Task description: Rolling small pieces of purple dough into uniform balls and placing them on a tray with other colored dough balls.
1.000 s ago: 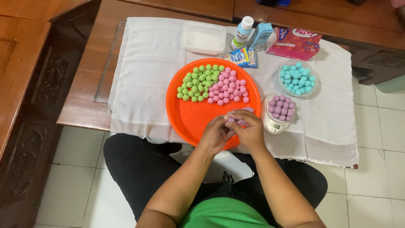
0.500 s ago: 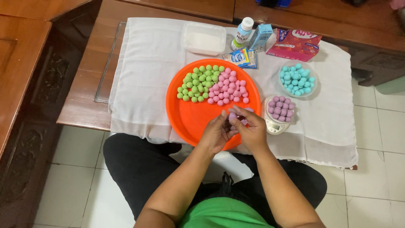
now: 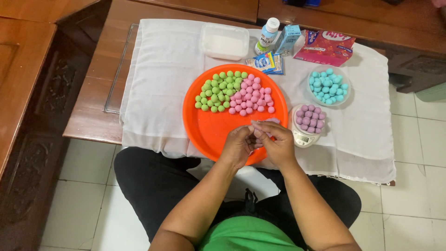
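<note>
i see both hands, left hand [image 3: 238,146] and right hand [image 3: 278,144], pinching a small purple dough piece [image 3: 260,132] over the orange tray [image 3: 209,128].

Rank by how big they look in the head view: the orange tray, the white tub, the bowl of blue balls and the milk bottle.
1. Orange tray, by far the largest.
2. White tub.
3. Bowl of blue balls, close to the tub, so this order is unsure.
4. Milk bottle, smallest.
</note>
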